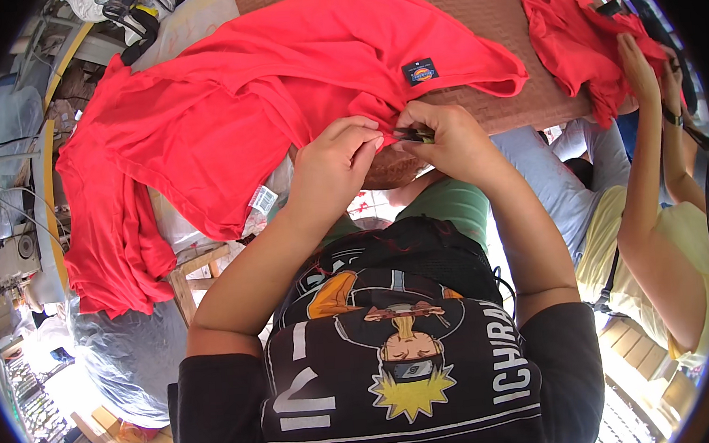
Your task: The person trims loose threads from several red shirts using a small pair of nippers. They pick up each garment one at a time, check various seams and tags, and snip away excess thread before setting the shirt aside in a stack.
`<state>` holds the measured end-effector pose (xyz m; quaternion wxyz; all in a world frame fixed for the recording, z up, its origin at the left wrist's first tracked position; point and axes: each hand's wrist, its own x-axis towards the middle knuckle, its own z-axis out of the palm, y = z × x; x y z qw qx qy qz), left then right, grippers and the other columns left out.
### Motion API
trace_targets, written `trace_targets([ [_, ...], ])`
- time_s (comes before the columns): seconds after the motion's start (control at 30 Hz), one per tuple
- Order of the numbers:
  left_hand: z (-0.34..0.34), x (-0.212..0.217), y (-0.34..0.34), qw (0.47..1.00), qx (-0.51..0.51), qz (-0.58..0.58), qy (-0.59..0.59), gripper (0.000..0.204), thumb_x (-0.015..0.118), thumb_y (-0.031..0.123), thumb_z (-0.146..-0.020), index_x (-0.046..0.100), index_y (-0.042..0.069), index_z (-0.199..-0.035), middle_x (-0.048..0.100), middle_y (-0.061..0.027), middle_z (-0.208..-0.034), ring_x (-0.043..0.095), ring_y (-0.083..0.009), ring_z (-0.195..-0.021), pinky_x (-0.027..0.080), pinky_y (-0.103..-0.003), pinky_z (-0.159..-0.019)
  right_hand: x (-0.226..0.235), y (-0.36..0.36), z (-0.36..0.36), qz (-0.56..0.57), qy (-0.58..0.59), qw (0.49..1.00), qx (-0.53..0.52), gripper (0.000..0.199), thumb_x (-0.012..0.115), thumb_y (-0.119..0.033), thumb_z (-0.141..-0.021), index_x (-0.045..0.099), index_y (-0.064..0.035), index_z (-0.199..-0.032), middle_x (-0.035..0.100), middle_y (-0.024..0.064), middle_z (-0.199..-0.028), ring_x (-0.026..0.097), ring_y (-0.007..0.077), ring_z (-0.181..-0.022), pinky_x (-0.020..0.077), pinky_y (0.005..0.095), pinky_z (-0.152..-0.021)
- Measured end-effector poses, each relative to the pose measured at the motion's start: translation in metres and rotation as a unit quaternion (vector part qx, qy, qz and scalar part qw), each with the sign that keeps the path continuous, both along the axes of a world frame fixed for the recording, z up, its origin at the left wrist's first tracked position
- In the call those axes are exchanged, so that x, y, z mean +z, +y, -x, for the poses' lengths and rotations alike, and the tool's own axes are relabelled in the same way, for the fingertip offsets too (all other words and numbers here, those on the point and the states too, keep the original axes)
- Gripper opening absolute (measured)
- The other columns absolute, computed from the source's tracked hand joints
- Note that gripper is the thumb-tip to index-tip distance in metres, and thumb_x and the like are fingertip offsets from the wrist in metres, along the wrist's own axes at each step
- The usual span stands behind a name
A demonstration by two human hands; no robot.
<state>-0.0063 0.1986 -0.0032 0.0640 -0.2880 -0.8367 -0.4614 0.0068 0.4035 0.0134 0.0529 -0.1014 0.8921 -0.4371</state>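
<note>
A red garment (209,92) lies spread over the table in front of me, a black neck label (420,72) showing at its collar. My left hand (336,156) is closed in a pinch on the garment's near edge. Close beside it, my right hand (453,138) grips small dark thread snips (414,135), their tip pointing left at the pinched fabric. The fingers partly hide the snips and the bit of edge between them. A white care tag (263,199) hangs from the garment's lower side, left of my left forearm.
A brown textured cover (471,7) lies over the table. At the right a co-worker's hands (640,66) hold another red garment (575,37). A plastic-wrapped bundle (127,357) stands lower left, near a wooden frame (186,289). Shelving with clutter (18,161) lines the left.
</note>
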Motion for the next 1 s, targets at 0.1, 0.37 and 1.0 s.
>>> trace_targets([
  [0.1, 0.004, 0.005, -0.001, 0.999, -0.015, -0.012, -0.047, 0.01, 0.065, 0.008, -0.089, 0.066, 0.001, -0.095, 0.069, -0.0109, -0.089, 0.07, -0.0181, -0.077, 0.054, -0.029, -0.068, -0.002, 0.0, 0.001, 0.0, 0.005, 1.0, -0.001, 0.019, 0.075, -0.013, -0.077, 0.065, -0.005, -0.091, 0.061, 0.0133, -0.069, 0.059, 0.0287, -0.063, 0.0466, 0.0384, -0.062],
  [0.37, 0.019, 0.013, -0.001, 0.97, -0.055, 0.028, -0.235, 0.014, 0.061, 0.013, -0.094, 0.063, 0.0, -0.097, 0.069, -0.0089, -0.08, 0.071, -0.0153, -0.076, 0.053, -0.026, -0.067, -0.002, 0.004, 0.001, -0.04, 0.008, 0.999, 0.009, 0.021, 0.074, -0.015, -0.078, 0.066, -0.0053, -0.095, 0.064, 0.013, -0.074, 0.062, 0.0292, -0.069, 0.0477, 0.0383, -0.064],
  [1.0, 0.026, 0.019, -0.007, 0.95, -0.1, 0.024, -0.293, 0.014, 0.056, 0.012, -0.097, 0.06, -0.001, -0.099, 0.069, -0.0076, -0.086, 0.07, -0.0149, -0.081, 0.054, -0.027, -0.072, 0.009, 0.008, 0.005, 0.07, -0.041, 0.994, 0.071, 0.019, 0.069, -0.012, -0.084, 0.067, -0.0016, -0.1, 0.07, 0.0125, -0.088, 0.067, 0.023, -0.083, 0.0507, 0.0329, -0.077],
])
